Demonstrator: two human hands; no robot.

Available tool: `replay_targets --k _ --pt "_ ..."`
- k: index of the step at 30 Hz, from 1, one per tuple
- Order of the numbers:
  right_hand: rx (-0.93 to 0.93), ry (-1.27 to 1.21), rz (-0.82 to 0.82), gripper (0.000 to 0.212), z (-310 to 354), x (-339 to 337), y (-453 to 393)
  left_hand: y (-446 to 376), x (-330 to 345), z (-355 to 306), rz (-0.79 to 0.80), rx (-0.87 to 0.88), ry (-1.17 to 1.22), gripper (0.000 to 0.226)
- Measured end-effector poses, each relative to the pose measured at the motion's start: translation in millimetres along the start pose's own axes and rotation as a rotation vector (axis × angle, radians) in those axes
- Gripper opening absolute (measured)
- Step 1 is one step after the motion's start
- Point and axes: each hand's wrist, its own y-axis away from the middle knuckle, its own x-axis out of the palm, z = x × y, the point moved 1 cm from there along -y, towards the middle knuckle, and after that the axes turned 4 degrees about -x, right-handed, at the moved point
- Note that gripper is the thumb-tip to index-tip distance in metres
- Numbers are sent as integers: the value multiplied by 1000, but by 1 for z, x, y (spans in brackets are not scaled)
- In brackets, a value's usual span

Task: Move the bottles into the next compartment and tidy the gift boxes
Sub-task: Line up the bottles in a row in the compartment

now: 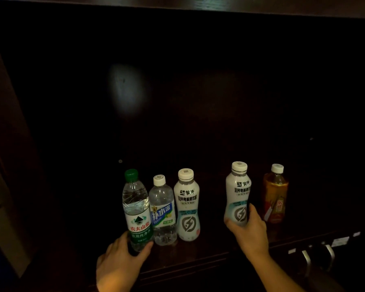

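Several bottles stand in a dark wooden compartment. My left hand (122,260) grips the base of a clear water bottle with a green cap (136,205). Beside it stand a small clear bottle with a white cap (162,211) and a white drink bottle (187,205). My right hand (249,230) holds a second white drink bottle (238,192) by its lower part, tilted slightly. An amber tea bottle (275,194) stands at the far right. No gift boxes are in view.
The shelf's front edge (198,260) runs below the bottles. The compartment's dark back panel (177,102) and left side wall (15,123) enclose the space. Metal handles (316,258) show at lower right.
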Motion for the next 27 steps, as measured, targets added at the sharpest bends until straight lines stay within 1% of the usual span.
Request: replay_targets --k 2,4,12,18,21,27 --pt "-8 9 42 57 -1 -1 -6 0 -1 0 2 1 -5 101" --pt "-8 10 77 47 -1 -2 -8 1 -1 0 4 -1 -8 101" --pt "-42 67 85 51 6 9 3 2 -1 -2 -7 3 -8 99" --pt "-63 74 154 54 16 24 15 3 -2 -3 -19 -16 -24 98" --pt "-99 121 179 55 20 27 20 4 -2 -2 -18 -17 -23 99" --pt "-147 147 188 69 26 27 26 6 -3 -2 -45 -19 -22 99"
